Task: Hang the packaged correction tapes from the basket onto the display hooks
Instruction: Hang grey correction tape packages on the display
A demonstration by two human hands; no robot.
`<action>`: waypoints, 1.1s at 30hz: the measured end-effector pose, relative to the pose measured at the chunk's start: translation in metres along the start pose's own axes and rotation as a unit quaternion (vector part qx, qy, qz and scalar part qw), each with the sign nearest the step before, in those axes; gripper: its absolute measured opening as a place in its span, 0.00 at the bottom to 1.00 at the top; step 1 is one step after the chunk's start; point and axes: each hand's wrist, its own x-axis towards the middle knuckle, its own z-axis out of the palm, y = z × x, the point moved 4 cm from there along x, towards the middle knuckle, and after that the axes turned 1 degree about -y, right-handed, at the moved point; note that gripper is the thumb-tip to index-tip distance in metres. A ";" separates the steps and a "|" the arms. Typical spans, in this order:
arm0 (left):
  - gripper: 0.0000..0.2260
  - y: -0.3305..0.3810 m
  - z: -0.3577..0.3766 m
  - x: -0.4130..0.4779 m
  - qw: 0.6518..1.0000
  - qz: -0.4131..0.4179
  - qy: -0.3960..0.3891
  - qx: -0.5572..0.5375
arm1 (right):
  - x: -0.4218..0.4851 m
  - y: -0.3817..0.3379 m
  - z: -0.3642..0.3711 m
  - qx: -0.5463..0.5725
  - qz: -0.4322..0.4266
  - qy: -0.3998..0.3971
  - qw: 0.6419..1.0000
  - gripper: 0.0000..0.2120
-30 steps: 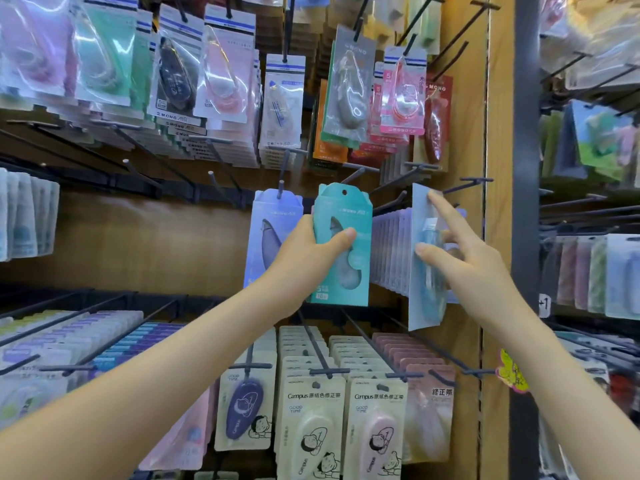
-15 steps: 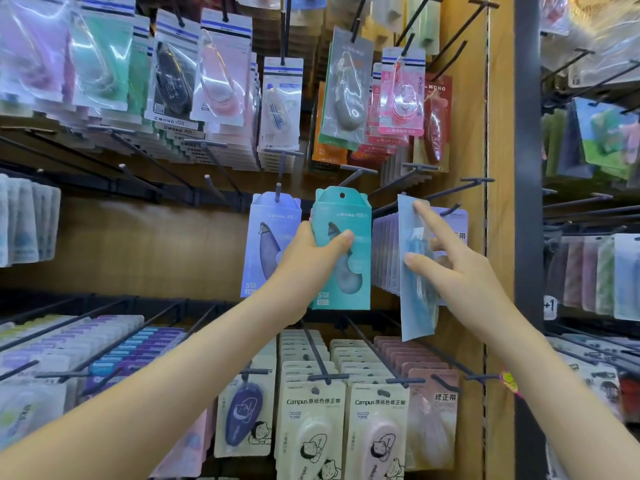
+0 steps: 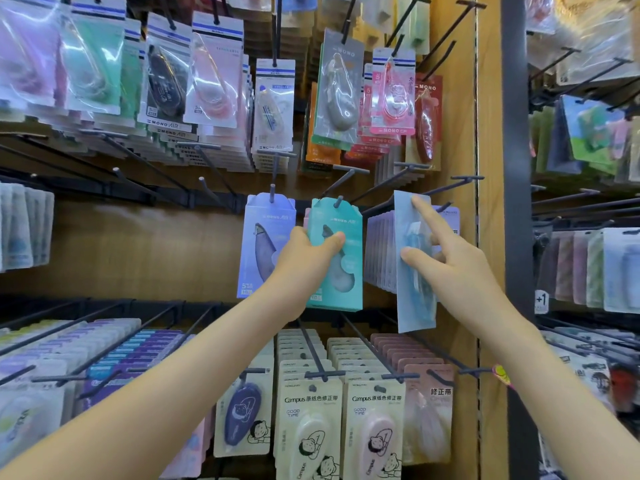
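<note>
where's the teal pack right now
Head view, centre: the teal pack is on its hook, gripped by the left hand, between the lavender pack and the pale blue pack.

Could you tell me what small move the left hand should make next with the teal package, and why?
Probably push the teal package further back along its hook, then release: the hook's tip already pokes through the hang hole, and the left hand grips the pack at its left edge.

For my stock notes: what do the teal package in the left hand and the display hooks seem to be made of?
Teal package: probably matte card, since it shows flat colour, crisp cut corners and no glare. Display hooks: likely metal wire with a dull dark coating, being thin, straight and rigid.
</note>
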 end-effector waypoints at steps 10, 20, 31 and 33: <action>0.25 0.002 0.017 -0.006 0.898 0.272 0.130 0.322 | 0.012 0.001 0.007 -0.045 0.011 -0.015 0.999 0.30; 0.36 -0.014 0.020 0.019 0.835 0.273 0.127 0.460 | 0.008 0.002 0.014 0.025 -0.018 0.028 0.999 0.31; 0.45 -0.011 0.029 0.019 0.838 0.253 0.103 0.472 | 0.026 -0.008 0.017 -0.018 -0.010 0.000 1.000 0.31; 0.45 -0.013 0.029 0.025 0.837 0.232 0.108 0.484 | 0.026 -0.010 0.017 -0.034 -0.022 -0.006 0.999 0.31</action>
